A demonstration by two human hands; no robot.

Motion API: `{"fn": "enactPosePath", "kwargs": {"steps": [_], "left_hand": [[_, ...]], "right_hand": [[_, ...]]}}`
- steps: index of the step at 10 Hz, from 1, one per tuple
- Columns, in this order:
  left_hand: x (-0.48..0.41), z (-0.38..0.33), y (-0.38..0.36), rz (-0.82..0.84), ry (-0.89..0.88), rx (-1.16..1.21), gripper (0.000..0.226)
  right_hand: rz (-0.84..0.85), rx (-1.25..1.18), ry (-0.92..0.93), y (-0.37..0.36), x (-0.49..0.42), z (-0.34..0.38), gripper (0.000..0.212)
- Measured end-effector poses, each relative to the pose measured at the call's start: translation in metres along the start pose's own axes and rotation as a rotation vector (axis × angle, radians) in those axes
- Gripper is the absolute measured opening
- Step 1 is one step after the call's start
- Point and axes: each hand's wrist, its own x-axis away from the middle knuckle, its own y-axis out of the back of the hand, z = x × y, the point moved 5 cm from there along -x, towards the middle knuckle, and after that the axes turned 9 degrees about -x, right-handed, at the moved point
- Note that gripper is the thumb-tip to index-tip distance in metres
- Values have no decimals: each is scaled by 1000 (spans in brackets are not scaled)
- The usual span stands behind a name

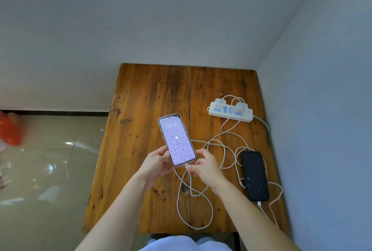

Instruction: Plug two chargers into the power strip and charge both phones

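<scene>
Task looks nearly finished. Power strip (230,110) sits at about 2 o'clock on the table (141,109), near the wall corner, with two white chargers seated in it: left charger (220,102) and right charger (241,107). Both plug-in steps judged done. White cables (225,146) run from them in loose loops across the middle and 6 o'clock part of the table.

Dark phone (255,176) lies flat at 4 o'clock, screen off, with a white connector (259,203) at its near end. It looks plugged in; can't confirm it is charging since the screen is black.

Lit phone (176,139) is held above table centre, tilted, screen showing 08:31 on a pale patterned wallpaper. Left hand (156,165) grips its lower left edge, fingers wrapped around the case. Right hand (203,167) is at the bottom end, fingers pinched narrow on the cable plug (186,165), which meets the phone's port. Plug appears in or almost in; full seating can't be told.

Left to do, by judgement: confirm that plug is home, then lay the lit phone down on the table. Loose cable under the hands could snag.
</scene>
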Motion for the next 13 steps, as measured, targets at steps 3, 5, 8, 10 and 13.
{"fn": "enactPosePath", "kwargs": {"steps": [3,5,8,10,13], "left_hand": [[-21,15,0,-72,54,-62,31],[-47,33,5,-184,100,-112,30],[-65,51,19,-485,197,-138,27],[-68,57,17,-460,218,-172,29],[-44,48,20,-423,132,-487,43]], "right_hand": [[-16,58,-83,5,-19,-22,48],[-42,126,-136,3,-41,-41,48],[-104,97,-213,-13,-61,-61,51],[-131,130,-226,-14,-61,-64,46],[-115,128,-201,-10,-44,-56,49]]}}
